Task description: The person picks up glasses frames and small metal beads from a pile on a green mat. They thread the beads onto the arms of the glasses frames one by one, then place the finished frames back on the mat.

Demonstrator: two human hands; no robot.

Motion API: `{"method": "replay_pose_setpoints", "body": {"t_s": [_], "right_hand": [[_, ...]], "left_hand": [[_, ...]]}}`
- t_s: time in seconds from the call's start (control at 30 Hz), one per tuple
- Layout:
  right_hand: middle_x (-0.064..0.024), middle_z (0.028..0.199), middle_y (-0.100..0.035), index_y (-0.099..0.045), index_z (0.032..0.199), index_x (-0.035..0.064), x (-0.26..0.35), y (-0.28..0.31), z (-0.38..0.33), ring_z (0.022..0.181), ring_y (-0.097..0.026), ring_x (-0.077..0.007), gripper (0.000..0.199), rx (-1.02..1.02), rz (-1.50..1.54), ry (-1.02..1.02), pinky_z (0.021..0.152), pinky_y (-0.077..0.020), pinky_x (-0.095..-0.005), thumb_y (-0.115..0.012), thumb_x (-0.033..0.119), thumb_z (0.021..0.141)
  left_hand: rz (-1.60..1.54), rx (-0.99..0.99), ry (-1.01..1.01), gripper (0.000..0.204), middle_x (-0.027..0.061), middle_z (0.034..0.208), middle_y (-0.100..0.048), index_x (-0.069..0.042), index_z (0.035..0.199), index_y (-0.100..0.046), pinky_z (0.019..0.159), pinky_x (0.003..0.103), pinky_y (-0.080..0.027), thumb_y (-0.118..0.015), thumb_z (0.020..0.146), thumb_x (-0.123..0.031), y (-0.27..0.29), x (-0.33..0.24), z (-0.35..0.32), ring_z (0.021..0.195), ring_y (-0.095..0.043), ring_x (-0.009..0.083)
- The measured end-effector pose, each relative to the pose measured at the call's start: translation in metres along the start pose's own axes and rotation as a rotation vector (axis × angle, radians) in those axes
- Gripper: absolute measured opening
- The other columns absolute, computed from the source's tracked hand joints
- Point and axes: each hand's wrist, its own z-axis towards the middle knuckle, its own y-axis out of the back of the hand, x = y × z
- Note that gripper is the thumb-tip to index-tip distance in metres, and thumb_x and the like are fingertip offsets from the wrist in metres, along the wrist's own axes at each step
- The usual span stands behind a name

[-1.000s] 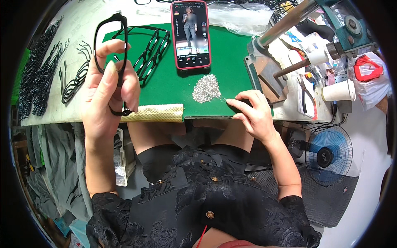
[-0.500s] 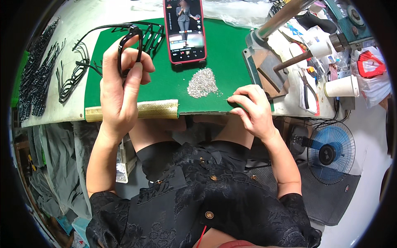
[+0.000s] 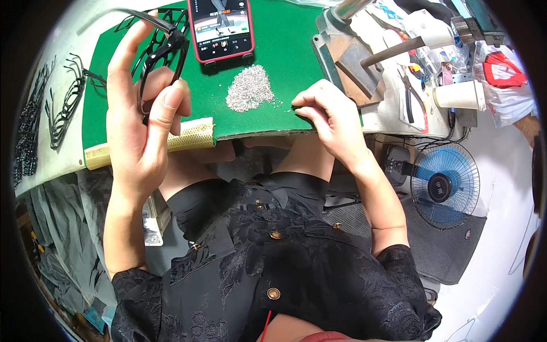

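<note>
My left hand (image 3: pixel 135 134) is raised over the left part of the green mat (image 3: pixel 290 31), closed on a black eyeglass frame (image 3: pixel 174 45). The thumb and curled fingers grip its rim while the index finger reaches up along it. One temple stretches away to the upper left, blurred. My right hand (image 3: pixel 333 117) rests at the mat's near edge, thumb and index finger pinched together. Whatever lies between those fingertips is too small to make out. Just left of them, a few loose bits lie beside a pile of tiny silvery metal pieces (image 3: pixel 250 90).
A phone (image 3: pixel 221 28) in a red case stands behind the pile. More black frames (image 3: pixel 62 117) lie at the left. A gold textured strip (image 3: pixel 191 135) lines the near edge. To the right are a metal press (image 3: pixel 350 65), pliers (image 3: pixel 411 97), a paper cup (image 3: pixel 458 95) and a fan (image 3: pixel 444 185).
The whole view has shifted, so the table sits higher and further left. My left hand has tilted the eyeglass frame. My right thumb and index finger have come together.
</note>
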Motion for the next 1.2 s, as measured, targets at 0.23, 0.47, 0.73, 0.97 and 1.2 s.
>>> {"method": "replay_pose_setpoints", "body": {"t_s": [0.23, 0.47, 0.73, 0.97, 1.2], "right_hand": [[-0.0074, 0.082, -0.058, -0.062, 0.09, 0.005, 0.001, 0.001, 0.006, 0.074, -0.062, -0.0224, 0.015, 0.046, -0.051, 0.055, 0.065, -0.0502, -0.0306, -0.068, 0.001, 0.077], [-0.0072, 0.081, -0.057, -0.061, 0.087, 0.0045, -0.004, -0.001, 0.009, 0.074, -0.061, -0.0216, 0.012, 0.063, -0.044, 0.076, 0.064, -0.0497, -0.0307, -0.068, 0.0, 0.078], [-0.0069, 0.079, -0.056, -0.062, 0.086, 0.0046, -0.005, -0.002, 0.008, 0.072, -0.06, -0.0215, 0.01, 0.079, 0.0, 0.064, 0.062, -0.0479, -0.0306, -0.068, 0.002, 0.078], [-0.0067, 0.077, -0.056, -0.063, 0.083, 0.0054, -0.006, -0.006, 0.008, 0.071, -0.059, -0.0216, 0.011, 0.067, -0.084, 0.059, 0.062, -0.0472, -0.0314, -0.072, 0.008, 0.076], [-0.0086, 0.078, -0.053, -0.059, 0.081, 0.0043, 0.002, -0.011, 0.008, 0.074, -0.058, -0.0264, 0.013, 0.013, -0.247, 0.112, 0.065, -0.0475, -0.0342, -0.07, 0.008, 0.076]], "left_hand": [[0.202, 0.188, 0.032, 0.062, 0.0081, 0.117, -0.056, -0.006, 0.151, -0.021, 0.061, 0.022, -0.043, -0.048, 0.095, 0.0, 0.0, 0.006, -0.002, 0.066, -0.046, 0.0086], [0.232, 0.187, -0.007, 0.058, 0.0088, 0.113, -0.055, -0.004, 0.143, -0.032, 0.071, 0.025, -0.046, -0.052, 0.09, 0.006, -0.003, 0.008, -0.007, 0.07, -0.049, 0.0118], [0.145, 0.191, 0.08, 0.044, 0.008, 0.082, -0.054, 0.001, 0.133, -0.04, 0.068, 0.025, -0.045, -0.052, 0.091, 0.004, 0.0, 0.005, -0.011, 0.068, -0.05, 0.0125], [0.044, 0.179, 0.082, 0.039, 0.0087, 0.084, -0.056, 0.005, 0.131, -0.04, 0.067, 0.025, -0.046, -0.051, 0.093, 0.003, -0.001, 0.002, -0.011, 0.07, -0.052, 0.012], [0.123, 0.161, -0.033, 0.036, 0.0085, 0.082, -0.058, 0.005, 0.126, -0.044, 0.061, 0.024, -0.045, -0.053, 0.092, 0.004, -0.002, 0.007, -0.012, 0.066, -0.051, 0.011]]}}
